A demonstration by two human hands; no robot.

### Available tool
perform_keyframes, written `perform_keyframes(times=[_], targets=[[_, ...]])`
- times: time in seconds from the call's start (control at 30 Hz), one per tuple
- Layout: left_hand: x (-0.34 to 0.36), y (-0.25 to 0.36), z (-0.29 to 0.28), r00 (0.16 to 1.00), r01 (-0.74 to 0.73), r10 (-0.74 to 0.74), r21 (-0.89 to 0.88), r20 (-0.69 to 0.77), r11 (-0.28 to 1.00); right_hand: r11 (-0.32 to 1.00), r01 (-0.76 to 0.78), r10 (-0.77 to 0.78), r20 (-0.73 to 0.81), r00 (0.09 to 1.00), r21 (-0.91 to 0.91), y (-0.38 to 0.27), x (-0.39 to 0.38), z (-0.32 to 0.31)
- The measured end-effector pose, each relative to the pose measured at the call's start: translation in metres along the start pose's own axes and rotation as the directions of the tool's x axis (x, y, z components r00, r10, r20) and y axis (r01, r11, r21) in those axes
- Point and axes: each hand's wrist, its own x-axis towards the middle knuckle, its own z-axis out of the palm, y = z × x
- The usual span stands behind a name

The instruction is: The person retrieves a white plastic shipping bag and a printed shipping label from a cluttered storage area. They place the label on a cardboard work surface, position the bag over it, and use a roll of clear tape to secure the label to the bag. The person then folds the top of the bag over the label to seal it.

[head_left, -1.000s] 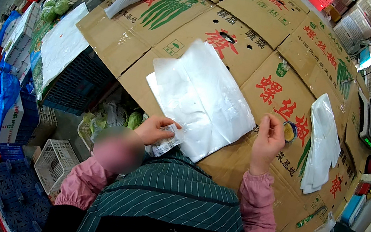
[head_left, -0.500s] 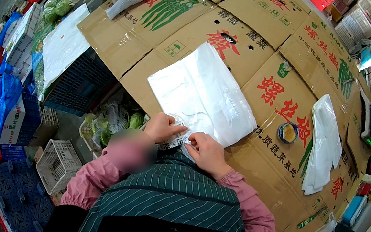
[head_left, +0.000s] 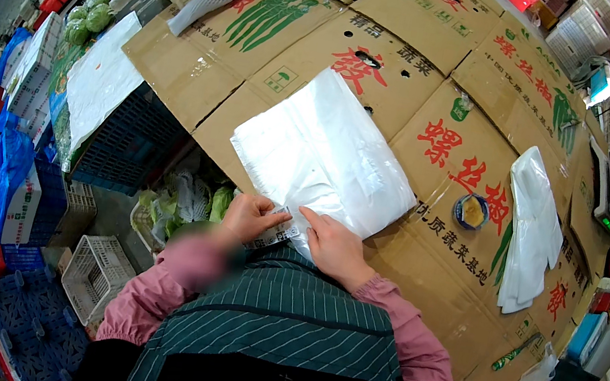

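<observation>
At the table's near edge, my left hand [head_left: 251, 220] is closed on a strip of printed white labels [head_left: 275, 232], pinched by its thumb and fingers. My right hand [head_left: 339, 250] lies on the near part of a stack of white plastic bags [head_left: 332, 150], its index finger stretched out and pressing the plastic beside the strip. The other fingers of that hand are partly hidden under it. The bags lie flat and slightly creased on the cardboard-covered table [head_left: 430, 270].
Right of the stack lie a round container [head_left: 471, 212], another pile of plastic bags [head_left: 530, 230] and a green-handled tool [head_left: 516, 352]. A scale [head_left: 607, 191] stands at the far right. Leafy vegetables [head_left: 184, 202] and a white crate [head_left: 96, 278] sit lower left.
My hands have come apart slightly. The left has shifted a little toward me with the label strip; the right has gone from a pinch at the strip to a stretched finger on the bag.
</observation>
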Motion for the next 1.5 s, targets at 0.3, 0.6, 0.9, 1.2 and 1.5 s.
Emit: perform_keyframes(times=[0.3,0.6,0.9,1.2,1.5], targets=[[0.015,0.007,-0.044,0.793,0.607,-0.341,-0.605,0.505,0.516,0.999,-0.032,0.032,0.020,0.999,-0.039,-0.002,0.001,0.001],[0.003,0.045,-0.015,0.953,0.283,-0.235,-0.285,0.191,0.916,0.791,-0.070,0.287,-0.267,0.920,0.608,0.006,-0.005,-0.009],[0.020,0.030,0.007,0.983,0.088,-0.127,0.274,0.130,0.958,0.977,0.157,-0.160,-0.009,0.987,-0.143,0.002,-0.005,-0.003],[-0.034,-0.009,-0.061,0.867,0.413,-0.246,-0.350,0.433,0.841,0.843,-0.170,0.211,-0.022,0.977,0.511,0.028,-0.003,-0.024],[-0.027,0.012,-0.036,0.870,0.393,-0.187,-0.412,0.456,0.822,0.993,0.121,-0.104,-0.482,0.870,0.005,-0.025,-0.003,-0.095]])
